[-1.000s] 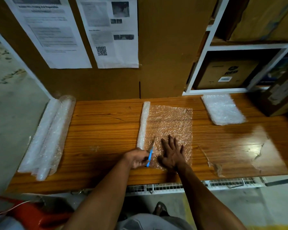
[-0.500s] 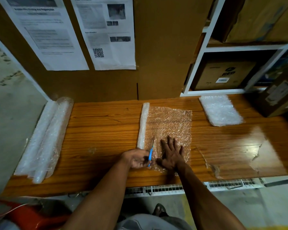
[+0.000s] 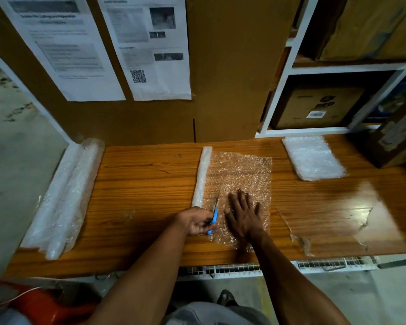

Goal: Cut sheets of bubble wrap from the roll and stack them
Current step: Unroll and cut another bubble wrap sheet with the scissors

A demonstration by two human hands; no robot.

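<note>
Bubble wrap, light and floppy, lies pinned under the flat, spread right hand while the left hand at nine o'clock grips blue scissors.

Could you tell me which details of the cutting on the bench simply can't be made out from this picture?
Head view only:
- How far the scissors have cut: blades too thin and dark against the unrolled sheet.
- Scissor handles: hidden inside the left hand.
- Sheet under the right hand: covered by the palm.
- Number of sheets in the stack: too small.
- Posters: blurred.
</note>
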